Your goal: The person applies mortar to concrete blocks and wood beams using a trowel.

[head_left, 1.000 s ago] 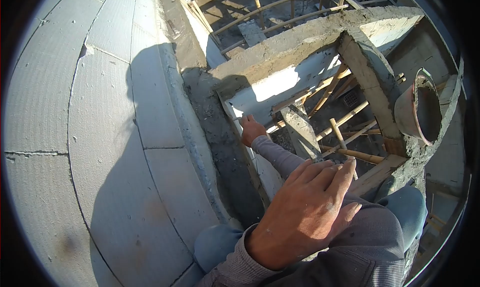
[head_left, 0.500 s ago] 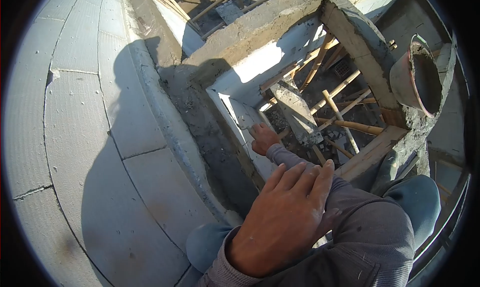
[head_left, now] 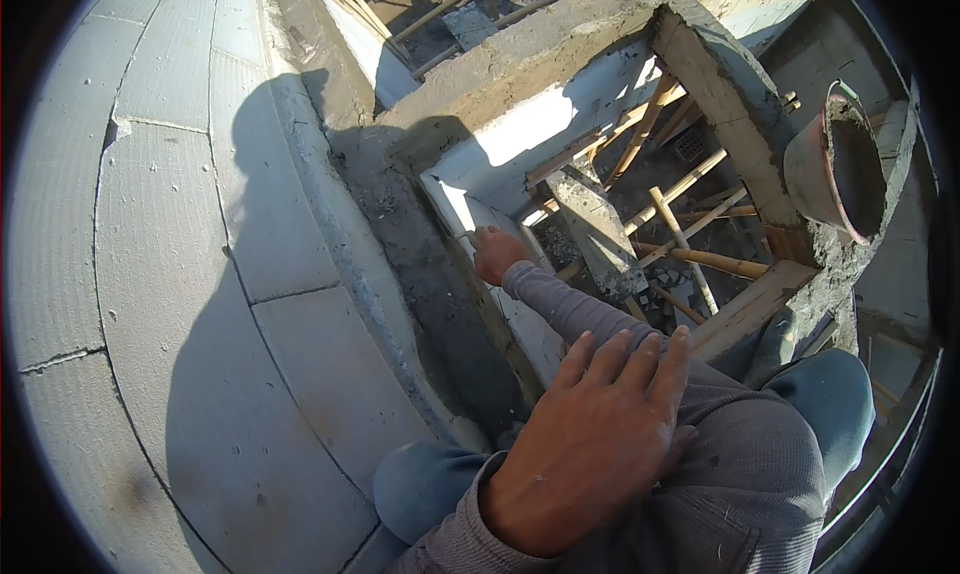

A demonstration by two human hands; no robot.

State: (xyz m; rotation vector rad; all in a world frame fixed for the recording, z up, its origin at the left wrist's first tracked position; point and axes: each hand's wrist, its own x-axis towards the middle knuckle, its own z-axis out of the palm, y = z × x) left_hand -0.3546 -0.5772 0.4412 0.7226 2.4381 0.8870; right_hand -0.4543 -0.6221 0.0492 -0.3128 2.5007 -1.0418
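Observation:
My right hand point(head_left: 502, 256) reaches to the inner white face point(head_left: 530, 319) of a wall. Its fingers are wrapped round what looks like a trowel point(head_left: 468, 238); only a small pale metal part shows, against the wall's upper edge. My left hand point(head_left: 590, 444) is nearer to me, back upward, fingers extended and holding nothing. It lies over the right sleeve, near my knees. Grey wet mortar point(head_left: 425, 304) lies in a shaded channel along the wall top, left of my right hand.
A mortar-smeared bucket point(head_left: 812, 174) stands on the ledge at right. Below the opening are bamboo poles point(head_left: 715, 261) and a concrete-crusted plank point(head_left: 595, 224). Pale blocks point(head_left: 160, 234) cover the left side, under my shadow. A mortar-topped wall point(head_left: 530, 49) crosses the back.
My right hand has moved a little left and up along the white wall face, and the trowel's metal shows less. My left hand has shifted slightly right and down.

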